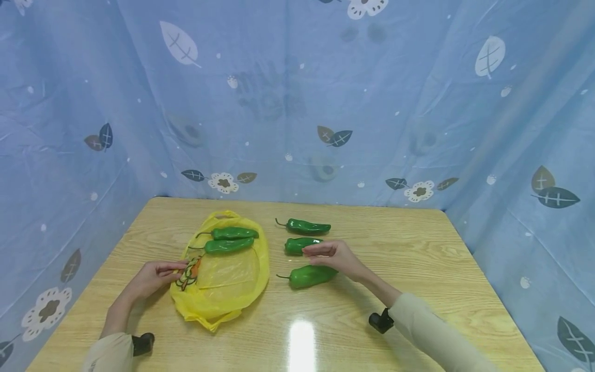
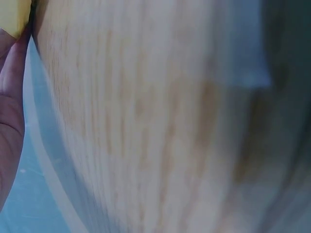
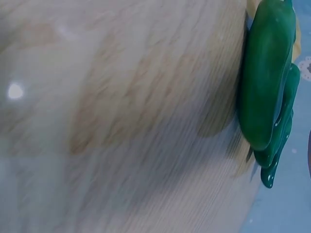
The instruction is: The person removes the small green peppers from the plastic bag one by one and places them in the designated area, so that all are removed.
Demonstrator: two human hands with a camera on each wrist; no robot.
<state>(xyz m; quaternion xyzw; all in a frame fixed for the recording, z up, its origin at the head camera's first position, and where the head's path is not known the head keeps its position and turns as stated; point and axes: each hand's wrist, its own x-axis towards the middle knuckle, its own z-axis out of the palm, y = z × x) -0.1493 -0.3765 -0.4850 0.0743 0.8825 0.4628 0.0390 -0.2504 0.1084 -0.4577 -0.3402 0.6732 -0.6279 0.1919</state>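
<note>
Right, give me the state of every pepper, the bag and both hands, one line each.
Yellow bag: spread open, mouth up
Far bagged pepper: lying, stem on
Near bagged pepper: lying, stem on
Far loose pepper: lying, stem on
Middle loose pepper: lying, partly hidden, no stem visible
Near loose pepper: lying, stem on
Left hand: pinching the bag's left edge
Right hand: thumb and fingertips apart by the middle loose pepper, contact unclear
</note>
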